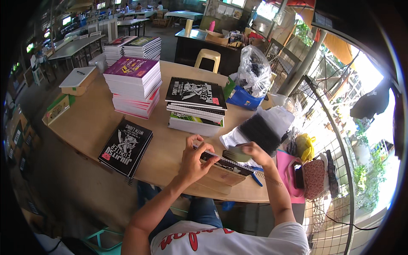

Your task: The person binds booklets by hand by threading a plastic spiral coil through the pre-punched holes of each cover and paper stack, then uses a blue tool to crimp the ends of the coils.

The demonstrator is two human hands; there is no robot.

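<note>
Your left hand pinches the notebook against the table edge to steady it, while your right hand fingers clamp a spiral binding.

A notebook-binding workshop: stacks of printed spiral-bound notebooks cover a long wooden worktable, with further grey worktables at the frame's upper left.

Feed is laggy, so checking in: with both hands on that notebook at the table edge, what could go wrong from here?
1. The notebook sits at the table edge under the left hand; a slip could drop it to the floor.
2. The right hand works close to the black coils on loose white bags; a sweep might knock them off.
3. The blue pen lies at the rim and may roll off.
</note>
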